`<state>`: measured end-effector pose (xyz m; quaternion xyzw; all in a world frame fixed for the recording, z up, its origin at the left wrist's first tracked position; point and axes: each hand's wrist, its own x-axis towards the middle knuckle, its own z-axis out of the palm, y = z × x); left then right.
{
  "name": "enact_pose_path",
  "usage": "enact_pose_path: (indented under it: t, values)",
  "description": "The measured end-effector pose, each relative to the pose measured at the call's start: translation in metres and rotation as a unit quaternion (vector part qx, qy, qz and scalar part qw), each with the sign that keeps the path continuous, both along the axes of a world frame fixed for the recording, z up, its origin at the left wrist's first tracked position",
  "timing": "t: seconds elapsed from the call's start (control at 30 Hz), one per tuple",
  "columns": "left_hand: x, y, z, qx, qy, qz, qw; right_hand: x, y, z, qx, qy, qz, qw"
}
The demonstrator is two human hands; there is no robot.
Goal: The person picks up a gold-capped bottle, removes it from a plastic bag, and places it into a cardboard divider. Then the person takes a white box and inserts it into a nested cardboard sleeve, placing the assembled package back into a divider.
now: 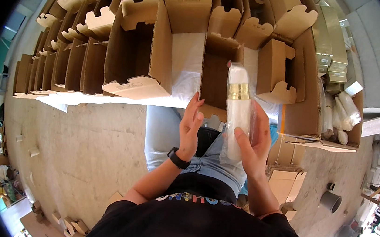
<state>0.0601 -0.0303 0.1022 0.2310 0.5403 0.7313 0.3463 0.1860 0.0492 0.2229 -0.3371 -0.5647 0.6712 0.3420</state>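
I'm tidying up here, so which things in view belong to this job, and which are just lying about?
Likely the job:
wrapped bottle, in the right hand
open cardboard boxes
bagged items
gold boxes

Probably just lying about:
grey bucket
loose cardboard, lower left

The white bottle (pixel 239 117) looks like smooth plastic, its gold collar (pixel 239 92) glossy and metallic, both under a thin, wrinkled, shiny clear plastic sleeve (pixel 228 158). The open boxes (pixel 163 54) are matt brown cardboard; the gold cartons (pixel 323 35) have a metallic sheen. The white sheeting (pixel 188 55) resembles slick film. The jeans (pixel 159 131) are faded denim, the T-shirt (pixel 205 232) matt black cloth, the floor (pixel 88 144) dull and hard-looking
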Motion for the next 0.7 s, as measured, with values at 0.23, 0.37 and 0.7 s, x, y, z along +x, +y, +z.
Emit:
enact_pose_path:
  t: [0.23,0.37,0.7]
  values:
    - [0.004,0.003,0.001,0.024,-0.043,-0.023,0.999,-0.031,0.028,0.009,0.318,-0.179,0.076,0.928]
    - [0.002,0.002,0.005,0.017,-0.019,-0.040,0.999,-0.035,0.041,-0.011,0.345,-0.209,0.124,0.906]
    - [0.006,0.022,-0.006,0.047,0.070,0.012,0.996,-0.035,0.036,-0.037,0.316,-0.240,0.156,0.905]
